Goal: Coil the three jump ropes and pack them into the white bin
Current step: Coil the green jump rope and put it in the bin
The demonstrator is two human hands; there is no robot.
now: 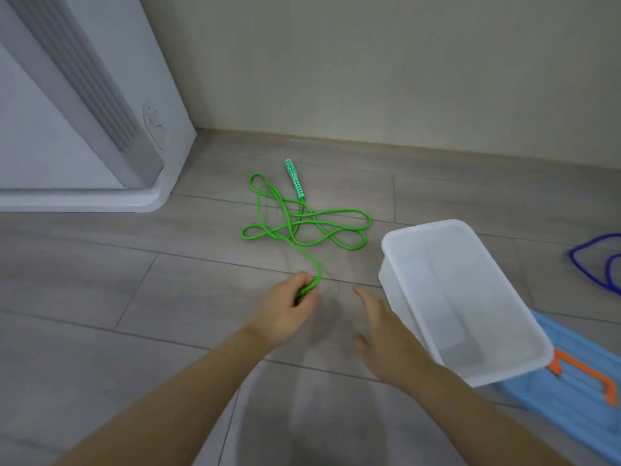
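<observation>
Open floor left of the hands; white bin crowds the right. Left hand fingers curled round green rope (tangle lies toward the wall edge). Right hand fingers straight, apart, beside the bin. Blue rope at floor's right edge.

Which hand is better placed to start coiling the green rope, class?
The left hand: its fingers already grip the green rope. The right hand is open beside the white bin.

Soft, even indoor light, faint shadows under the hands, slight overall blur, perhaps wide-angle bending at edges.
</observation>
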